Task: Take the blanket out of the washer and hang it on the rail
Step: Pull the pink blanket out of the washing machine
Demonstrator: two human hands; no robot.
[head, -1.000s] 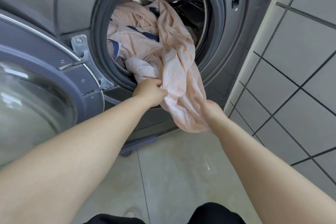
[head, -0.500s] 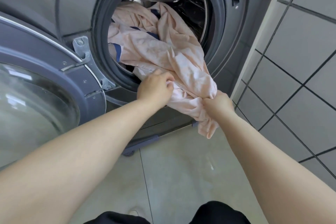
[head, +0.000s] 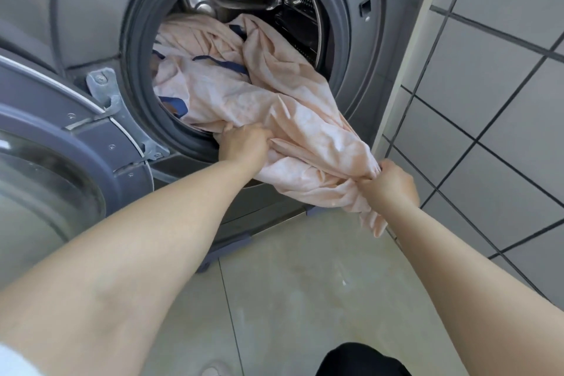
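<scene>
Washer (head: 381, 49) door (head: 55, 162) swung open to the left. Pink blanket (head: 274, 101) with dark blue trim lies partly in the drum and partly spilled over the lower rim of the opening. Left hand (head: 244, 146) at the rim, fingers clenched on a fold of blanket. Right hand (head: 390, 183) off to the right, outside the drum, fingers clenched on a bunched end; a tail of cloth hangs below it above the tiled floor (head: 305, 284).
</scene>
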